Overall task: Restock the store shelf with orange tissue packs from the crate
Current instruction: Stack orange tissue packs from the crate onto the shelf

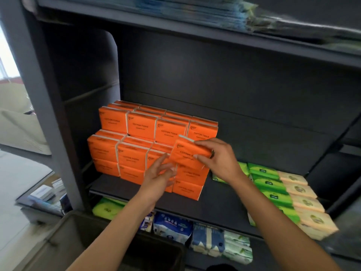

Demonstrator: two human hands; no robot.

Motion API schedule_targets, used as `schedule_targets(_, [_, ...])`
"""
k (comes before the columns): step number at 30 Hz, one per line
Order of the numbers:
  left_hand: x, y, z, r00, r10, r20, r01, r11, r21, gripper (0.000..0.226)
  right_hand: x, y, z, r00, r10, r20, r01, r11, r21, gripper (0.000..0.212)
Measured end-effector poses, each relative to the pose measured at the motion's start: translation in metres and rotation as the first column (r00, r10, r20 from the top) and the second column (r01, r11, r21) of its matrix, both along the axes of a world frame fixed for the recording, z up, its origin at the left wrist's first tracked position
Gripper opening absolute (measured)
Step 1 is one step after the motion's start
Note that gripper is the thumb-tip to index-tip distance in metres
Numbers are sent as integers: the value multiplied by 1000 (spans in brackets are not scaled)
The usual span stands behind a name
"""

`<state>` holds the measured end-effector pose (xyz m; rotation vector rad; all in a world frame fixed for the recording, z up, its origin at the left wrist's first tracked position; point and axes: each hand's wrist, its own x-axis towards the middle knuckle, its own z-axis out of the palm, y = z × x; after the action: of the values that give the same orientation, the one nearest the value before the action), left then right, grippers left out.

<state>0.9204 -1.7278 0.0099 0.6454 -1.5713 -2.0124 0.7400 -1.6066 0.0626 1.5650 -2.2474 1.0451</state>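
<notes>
Several orange tissue packs [136,145] labelled COTTON TISSUE stand stacked in rows on the dark middle shelf [224,200]. My right hand [218,159] grips one more orange pack [185,153] by its right end, holding it tilted on top of the front right column of the stack. My left hand [160,173] is open, its straight fingers against the front of the stack just left of that pack. The dark crate [64,241] sits at the lower left, and I cannot see what is inside it.
Green packs [269,184] and beige packs [300,196] fill the shelf's right side. Blue, white and green packs [205,237] sit on the shelf below. The upper shelf [195,26] hangs close overhead. A grey upright post [41,94] bounds the left.
</notes>
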Motion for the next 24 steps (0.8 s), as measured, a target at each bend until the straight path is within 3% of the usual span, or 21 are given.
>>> schedule_targets(8, [-27,-25,20,994,92,51,-74,956,-283,49,-60,-9,11,990,-137,-35,139,988,73,44])
schedule_targets(24, [-8,-41,-1,991,83,101,-45,941,-335,47,-68,-34,5,945,-263,-196,310,911,271,60])
